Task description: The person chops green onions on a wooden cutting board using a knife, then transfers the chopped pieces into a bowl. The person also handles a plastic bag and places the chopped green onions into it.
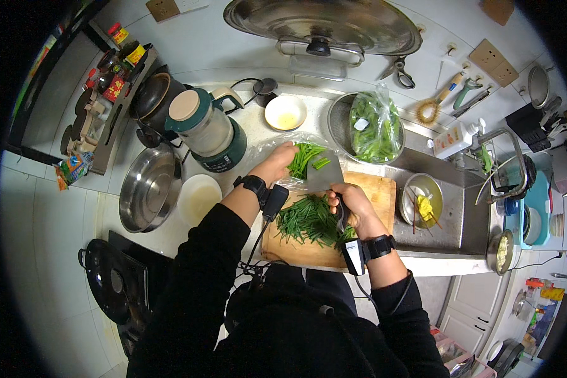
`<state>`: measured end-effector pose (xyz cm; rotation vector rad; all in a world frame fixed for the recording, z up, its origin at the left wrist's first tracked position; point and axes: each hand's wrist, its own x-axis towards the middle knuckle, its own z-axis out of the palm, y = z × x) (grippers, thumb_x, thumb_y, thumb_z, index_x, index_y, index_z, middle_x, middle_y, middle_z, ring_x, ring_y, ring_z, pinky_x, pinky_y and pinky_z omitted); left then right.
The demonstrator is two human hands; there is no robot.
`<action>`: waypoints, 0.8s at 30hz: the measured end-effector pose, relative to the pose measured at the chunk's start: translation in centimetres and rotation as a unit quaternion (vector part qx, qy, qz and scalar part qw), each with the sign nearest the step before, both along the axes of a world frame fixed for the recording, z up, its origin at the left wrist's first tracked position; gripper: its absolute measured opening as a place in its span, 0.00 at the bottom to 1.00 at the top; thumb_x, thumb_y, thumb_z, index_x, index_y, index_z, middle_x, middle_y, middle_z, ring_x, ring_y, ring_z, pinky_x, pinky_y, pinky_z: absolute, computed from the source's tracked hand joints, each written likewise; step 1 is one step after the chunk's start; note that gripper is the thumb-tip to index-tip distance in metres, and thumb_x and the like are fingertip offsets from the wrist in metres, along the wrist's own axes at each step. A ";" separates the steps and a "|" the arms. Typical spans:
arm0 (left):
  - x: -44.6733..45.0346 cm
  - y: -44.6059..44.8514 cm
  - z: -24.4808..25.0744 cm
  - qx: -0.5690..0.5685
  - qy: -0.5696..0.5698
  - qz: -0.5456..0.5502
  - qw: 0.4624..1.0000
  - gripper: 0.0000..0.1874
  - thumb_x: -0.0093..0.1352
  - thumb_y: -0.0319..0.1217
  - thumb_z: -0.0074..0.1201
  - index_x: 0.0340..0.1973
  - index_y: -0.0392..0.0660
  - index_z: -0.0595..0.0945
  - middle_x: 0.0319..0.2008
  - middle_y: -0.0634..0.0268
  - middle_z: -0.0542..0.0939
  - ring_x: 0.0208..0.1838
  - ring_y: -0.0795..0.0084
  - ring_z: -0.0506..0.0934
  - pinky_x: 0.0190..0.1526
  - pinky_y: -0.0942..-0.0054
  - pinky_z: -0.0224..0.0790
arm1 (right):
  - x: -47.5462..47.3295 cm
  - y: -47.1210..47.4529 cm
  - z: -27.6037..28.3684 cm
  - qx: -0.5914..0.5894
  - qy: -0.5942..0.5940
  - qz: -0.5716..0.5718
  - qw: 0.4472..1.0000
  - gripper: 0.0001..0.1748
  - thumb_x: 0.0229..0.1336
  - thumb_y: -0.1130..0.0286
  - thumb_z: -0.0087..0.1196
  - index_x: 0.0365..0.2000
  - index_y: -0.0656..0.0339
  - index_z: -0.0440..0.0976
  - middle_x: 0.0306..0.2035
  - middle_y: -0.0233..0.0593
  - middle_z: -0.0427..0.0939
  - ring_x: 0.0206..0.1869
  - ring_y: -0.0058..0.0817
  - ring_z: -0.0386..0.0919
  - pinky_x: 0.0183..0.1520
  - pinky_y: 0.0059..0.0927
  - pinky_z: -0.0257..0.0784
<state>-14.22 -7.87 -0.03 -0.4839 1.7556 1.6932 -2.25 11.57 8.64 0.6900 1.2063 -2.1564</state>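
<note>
My right hand grips the black handle of a kitchen cleaver. Its broad blade lies flat and carries a few cut green stems. Beyond the blade a bunch of light green chive-like stems rests on or in a clear plastic bag. My left hand is at the left side of that bunch, fingers curled; whether it grips the stems or the plastic is hidden. Chopped dark green leaves lie heaped on a wooden cutting board, below the cleaver.
A sink at right holds a bowl with chopsticks. Behind stand a colander with bagged greens and a small bowl. A blender-like jug appliance, a steel basin and a white bowl stand left.
</note>
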 end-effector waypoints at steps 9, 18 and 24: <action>4.2 0.9 1.9 -0.230 0.459 -0.242 0.823 0.19 0.66 0.27 0.52 0.53 0.43 0.74 0.48 0.55 0.75 0.49 0.57 0.75 0.51 0.64 0.68 | 1.6 -0.6 1.1 0.154 0.047 0.047 0.986 0.08 0.62 0.72 0.48 0.28 0.66 0.66 0.20 0.33 0.68 0.16 0.21 0.67 0.16 0.25 0.67; 4.8 1.9 0.3 -0.258 0.441 -0.115 0.852 0.12 0.65 0.25 0.51 0.44 0.45 0.75 0.43 0.52 0.77 0.47 0.48 0.76 0.47 0.56 0.70 | 4.5 0.5 2.4 0.136 0.094 0.092 0.982 0.08 0.63 0.71 0.48 0.28 0.62 0.64 0.19 0.31 0.67 0.15 0.19 0.66 0.15 0.23 0.65; 3.9 -1.4 0.0 -0.400 0.414 -0.204 0.792 0.16 0.61 0.23 0.53 0.46 0.45 0.78 0.37 0.51 0.82 0.43 0.51 0.79 0.46 0.58 0.72 | 7.3 3.8 3.1 0.171 0.156 0.078 0.970 0.10 0.64 0.70 0.49 0.28 0.62 0.63 0.19 0.31 0.67 0.15 0.19 0.67 0.14 0.24 0.65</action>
